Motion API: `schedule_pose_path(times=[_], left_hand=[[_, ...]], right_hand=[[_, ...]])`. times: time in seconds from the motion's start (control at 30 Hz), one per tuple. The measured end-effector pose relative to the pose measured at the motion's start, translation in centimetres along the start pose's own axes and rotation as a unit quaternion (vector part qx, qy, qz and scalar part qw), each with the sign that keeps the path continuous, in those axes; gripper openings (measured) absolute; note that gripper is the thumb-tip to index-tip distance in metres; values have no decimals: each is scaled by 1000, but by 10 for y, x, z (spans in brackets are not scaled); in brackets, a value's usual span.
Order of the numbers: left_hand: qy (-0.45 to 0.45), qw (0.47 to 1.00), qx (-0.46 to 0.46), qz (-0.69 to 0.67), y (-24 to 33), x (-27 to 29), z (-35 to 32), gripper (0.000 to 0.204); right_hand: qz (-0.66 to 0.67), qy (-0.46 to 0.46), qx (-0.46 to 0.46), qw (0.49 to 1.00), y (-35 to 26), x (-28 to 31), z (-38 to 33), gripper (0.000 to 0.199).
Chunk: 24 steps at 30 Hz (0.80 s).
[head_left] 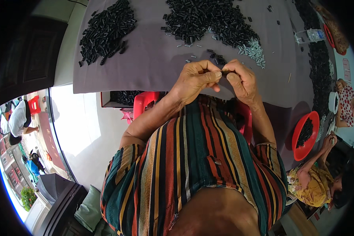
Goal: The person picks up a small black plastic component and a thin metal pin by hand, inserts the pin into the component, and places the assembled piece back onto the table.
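Observation:
My left hand (196, 80) and my right hand (242, 82) meet over the near edge of the cloth-covered table. Their thumbs and forefingers pinch a small dark cylindrical piece (225, 73), mostly covered by the fingertips. Just beyond the fingers lie a few loose black pieces (217, 58). Farther back spreads a big pile of small black cylindrical pieces (204, 19), with a heap of small silvery pieces (253, 52) at its right edge. A second pile of black pieces (106, 31) sits at the far left.
A red bowl (314, 131) of black pieces stands at the right, near a co-worker in yellow (314, 183). A clear plastic bottle (314, 35) lies at the far right. Red plastic stools (142, 103) flank my body. Below the table's left edge is a box (106, 100) of black pieces.

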<state>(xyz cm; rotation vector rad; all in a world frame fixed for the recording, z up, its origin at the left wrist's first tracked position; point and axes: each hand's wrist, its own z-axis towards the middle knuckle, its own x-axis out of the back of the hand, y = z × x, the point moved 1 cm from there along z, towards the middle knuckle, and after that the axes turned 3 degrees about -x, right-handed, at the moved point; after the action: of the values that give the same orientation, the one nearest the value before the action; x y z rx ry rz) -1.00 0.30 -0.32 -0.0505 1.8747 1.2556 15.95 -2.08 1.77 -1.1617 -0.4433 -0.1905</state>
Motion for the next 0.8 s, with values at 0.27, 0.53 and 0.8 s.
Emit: schedule_pose_path(times=[0.27, 0.53, 0.8], left_hand=[[19, 998, -37, 50, 0, -2, -1, 8], [19, 995, -19, 93, 5, -5, -5, 9], [37, 999, -6, 15, 4, -4, -5, 9]], right_hand=[[59, 10, -88, 994, 3, 0, -4, 14], [57, -1, -90, 994, 4, -2, -6, 14], [-12, -11, -63, 998, -8, 0, -5, 11]])
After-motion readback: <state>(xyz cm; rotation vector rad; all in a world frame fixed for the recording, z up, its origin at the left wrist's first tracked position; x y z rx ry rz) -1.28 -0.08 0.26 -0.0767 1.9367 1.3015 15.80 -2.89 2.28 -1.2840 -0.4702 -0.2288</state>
